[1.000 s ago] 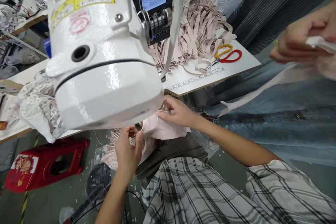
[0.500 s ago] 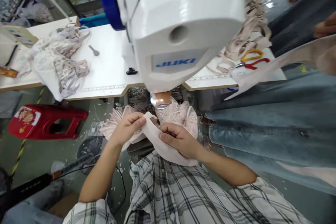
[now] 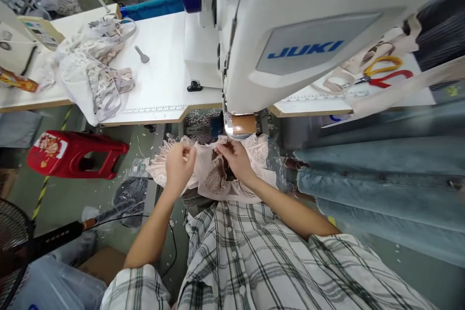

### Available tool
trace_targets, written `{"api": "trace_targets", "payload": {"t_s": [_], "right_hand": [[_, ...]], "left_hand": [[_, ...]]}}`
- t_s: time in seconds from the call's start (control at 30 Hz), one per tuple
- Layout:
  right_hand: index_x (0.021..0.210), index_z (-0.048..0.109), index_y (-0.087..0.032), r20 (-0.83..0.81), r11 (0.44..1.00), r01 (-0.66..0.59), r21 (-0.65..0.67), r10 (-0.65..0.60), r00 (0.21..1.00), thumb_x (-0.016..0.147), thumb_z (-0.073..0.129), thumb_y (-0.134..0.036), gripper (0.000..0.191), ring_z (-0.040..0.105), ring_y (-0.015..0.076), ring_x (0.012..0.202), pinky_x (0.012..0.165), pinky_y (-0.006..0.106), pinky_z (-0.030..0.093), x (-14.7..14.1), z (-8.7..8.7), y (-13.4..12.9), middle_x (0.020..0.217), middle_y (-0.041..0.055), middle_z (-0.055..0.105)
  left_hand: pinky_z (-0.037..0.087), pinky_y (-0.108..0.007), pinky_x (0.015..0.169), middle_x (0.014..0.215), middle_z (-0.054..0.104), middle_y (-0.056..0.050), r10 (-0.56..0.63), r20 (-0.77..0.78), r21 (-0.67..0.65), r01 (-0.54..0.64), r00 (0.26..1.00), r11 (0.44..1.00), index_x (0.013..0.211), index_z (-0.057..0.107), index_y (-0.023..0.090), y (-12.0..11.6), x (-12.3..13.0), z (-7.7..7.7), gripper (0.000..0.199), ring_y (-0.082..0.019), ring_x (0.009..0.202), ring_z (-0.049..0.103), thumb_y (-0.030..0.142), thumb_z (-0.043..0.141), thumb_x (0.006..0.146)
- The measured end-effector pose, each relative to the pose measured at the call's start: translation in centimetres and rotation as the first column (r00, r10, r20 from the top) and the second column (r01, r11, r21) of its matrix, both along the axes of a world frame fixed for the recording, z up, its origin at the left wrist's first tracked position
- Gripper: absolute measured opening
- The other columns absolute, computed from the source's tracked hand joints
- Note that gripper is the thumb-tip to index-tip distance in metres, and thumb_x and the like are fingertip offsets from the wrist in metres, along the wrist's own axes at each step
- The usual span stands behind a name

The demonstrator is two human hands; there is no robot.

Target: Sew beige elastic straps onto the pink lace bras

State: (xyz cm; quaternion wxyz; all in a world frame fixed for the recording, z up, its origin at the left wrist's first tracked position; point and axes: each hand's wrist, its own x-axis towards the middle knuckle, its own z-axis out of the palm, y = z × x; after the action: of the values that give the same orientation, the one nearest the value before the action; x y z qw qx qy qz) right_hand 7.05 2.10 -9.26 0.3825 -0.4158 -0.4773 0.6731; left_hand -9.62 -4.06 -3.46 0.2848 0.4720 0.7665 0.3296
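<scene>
A pale pink lace bra [image 3: 217, 183], with rounded lace parts and a smooth band, hangs over my lap below the sewing machine's needle area. My left hand [image 3: 179, 166] is closed in a pinch on its upper left edge. The fabric between thumb and forefinger is partly hidden. With thumb and fingers pressed together, my right hand [image 3: 237, 161] grips the upper edge close under the machine head. The white sewing machine [image 3: 305, 38] stands directly above, its orange-brown guard [image 3: 243, 124] just beyond my right fingertips. Gathered pink lace [image 3: 160, 164] spreads to the left of my left hand.
On the white table [image 3: 160, 63] lie a heap of pale garments [image 3: 92, 70], a small grey tool [image 3: 141, 54] and red-and-yellow-handled scissors [image 3: 387, 72]. A red stool [image 3: 76, 154] and a fan [image 3: 16, 247] are at left. Another person in jeans [image 3: 378, 174] stands at right.
My hands have moved up toward the machine and the left one has turned. The band I held across has been spread out, showing the lace parts. The view has shifted closer to the machine.
</scene>
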Motion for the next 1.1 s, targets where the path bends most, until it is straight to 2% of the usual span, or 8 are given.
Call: {"api": "trace_targets", "payload": {"t_s": [0.07, 0.13, 0.23, 0.4, 0.63, 0.8, 0.97, 1.1], "right_hand": [[0.095, 0.064, -0.022, 0.202, 0.946, -0.064, 0.318, -0.002, 0.979, 0.09, 0.059, -0.041, 0.019, 0.065, 0.0195, 0.095, 0.089, 0.037, 0.053, 1.3, -0.6, -0.5, 0.097, 0.0047, 0.068], [0.091, 0.067, -0.023, 0.359, 0.806, -0.211, 0.554, -0.003, 0.933, 0.093, 0.055, -0.036, 0.018, 0.063, 0.0228, 0.1, 0.09, 0.041, 0.052, 2.4, -1.2, -0.9, 0.101, 0.0073, 0.068], [0.088, 0.069, -0.024, 0.443, 0.694, -0.318, 0.646, -0.002, 0.897, 0.093, 0.056, -0.035, 0.018, 0.063, 0.0235, 0.1, 0.09, 0.042, 0.052, 4.0, -1.5, -1.1, 0.101, 0.0077, 0.069], [0.111, 0.069, -0.025, 0.439, 0.718, -0.242, 0.652, -0.097, 0.893, 0.093, 0.06, -0.044, 0.028, 0.066, 0.0215, 0.093, 0.084, 0.038, 0.055, 5.8, 0.7, -0.4, 0.099, 0.0069, 0.071], [0.12, 0.069, -0.023, 0.406, 0.732, -0.238, 0.639, -0.058, 0.912, 0.096, 0.057, -0.042, 0.033, 0.069, 0.0172, 0.089, 0.081, 0.033, 0.059, 5.3, 2.6, 1.2, 0.117, 0.0084, 0.069], [0.1, 0.075, -0.025, 0.351, 0.6, -0.192, 0.776, -0.158, 0.923, 0.099, 0.053, -0.035, 0.024, 0.069, 0.0158, 0.091, 0.08, 0.03, 0.058, 5.4, 1.6, 1.0, 0.095, 0.0039, 0.076], [0.098, 0.076, -0.026, 0.504, 0.496, -0.364, 0.788, -0.182, 0.844, 0.097, 0.054, -0.038, 0.025, 0.07, 0.0151, 0.093, 0.081, 0.029, 0.056, 7.8, 0.8, 2.8, 0.102, 0.0011, 0.077], [0.105, 0.074, -0.025, 0.467, 0.66, -0.189, 0.728, -0.274, 0.841, 0.097, 0.054, -0.037, 0.024, 0.069, 0.016, 0.097, 0.084, 0.03, 0.056, 14.5, 2.6, 7.0, 0.102, 0.0031, 0.075]], "left_hand": [[0.05, -0.029, 0.071, 0.079, 0.066, -0.004, -0.069, 0.228, -0.057, 0.084, 0.971, 0.995, 0.082, 0.066, 0.017, 0.1, 1.8, -1.6, 0.033, -0.018, 0.078, 0.062, 0.048, 0.056, 0.09], [0.051, -0.028, 0.07, 0.08, 0.069, -0.004, -0.116, 0.342, -0.053, 0.143, 0.933, 0.988, 0.087, 0.068, 0.017, 0.3, 3.3, -2.6, 0.039, -0.018, 0.078, 0.065, 0.051, 0.05, 0.093], [0.051, -0.028, 0.079, 0.093, 0.072, -0.005, -0.069, 0.325, 0.01, 0.069, 0.943, 0.998, 0.097, 0.067, 0.017, 0.5, 4.5, -2.5, 0.035, -0.018, 0.089, 0.066, 0.046, 0.047, 0.097], [0.046, -0.025, 0.073, 0.08, 0.07, -0.002, -0.173, 0.16, 0.089, 0.161, 0.972, 0.983, 0.091, 0.069, 0.019, 0.2, 5.0, 0.0, 0.027, -0.014, 0.075, 0.061, 0.037, 0.05, 0.098], [0.046, -0.023, 0.066, 0.08, 0.07, -0.002, -0.153, 0.356, 0.03, 0.153, 0.922, 0.988, 0.098, 0.072, 0.018, 0.6, 5.9, 1.0, 0.033, -0.015, 0.071, 0.061, 0.045, 0.053, 0.095], [0.045, -0.025, 0.067, 0.076, 0.069, -0.002, -0.164, 0.197, 0.0, 0.167, 0.967, 0.986, 0.086, 0.07, 0.018, 1.5, 6.8, 0.6, 0.032, -0.016, 0.071, 0.06, 0.042, 0.051, 0.094], [0.043, -0.026, 0.064, 0.067, 0.064, 0.0, -0.157, 0.12, -0.021, 0.16, 0.98, 0.987, 0.075, 0.065, 0.019, 3.3, 7.4, -0.6, 0.037, -0.017, 0.068, 0.057, 0.052, 0.055, 0.09], [0.044, -0.027, 0.066, 0.069, 0.065, -0.001, -0.21, 0.146, -0.051, 0.219, 0.967, 0.974, 0.074, 0.064, 0.019, 3.5, 6.8, -1.5, 0.041, -0.018, 0.069, 0.059, 0.056, 0.053, 0.088]]}}
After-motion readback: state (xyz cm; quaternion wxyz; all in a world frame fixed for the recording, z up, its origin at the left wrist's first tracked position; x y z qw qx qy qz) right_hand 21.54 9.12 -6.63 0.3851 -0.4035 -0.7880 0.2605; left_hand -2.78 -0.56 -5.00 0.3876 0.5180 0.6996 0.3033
